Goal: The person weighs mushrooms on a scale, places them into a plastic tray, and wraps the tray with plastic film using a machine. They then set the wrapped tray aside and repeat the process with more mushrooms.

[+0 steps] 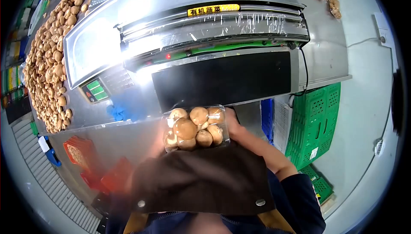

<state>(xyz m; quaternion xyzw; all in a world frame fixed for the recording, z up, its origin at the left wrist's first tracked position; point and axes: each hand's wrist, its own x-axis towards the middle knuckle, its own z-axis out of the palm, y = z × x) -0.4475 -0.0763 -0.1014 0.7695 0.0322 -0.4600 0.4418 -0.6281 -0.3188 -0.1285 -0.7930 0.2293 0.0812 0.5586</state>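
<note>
A clear tray of mushrooms (195, 127) sits in the grasp of the right hand (236, 127), whose fingers wrap the tray's right edge and clamp it just above the brown apron (201, 182). The forearm runs down and to the right from the grip into a dark blue sleeve (299, 191), elbow bent and the wrist turned inward. The left hand (150, 148) shows only as a motion blur at the tray's left side; whether it is closed or touching the tray cannot be told. Directly beyond the held tray lies the black plate (222, 79) of a steel wrapping machine (325, 49), with a roll of cling film (214, 24) stretched across it under a yellow label (213, 10). Left of the grip, a keypad (96, 90) is set into the counter, and farther left loose mushrooms (49, 58) are heaped. Right of the grip, green crates (317, 122) stand on the floor.
</note>
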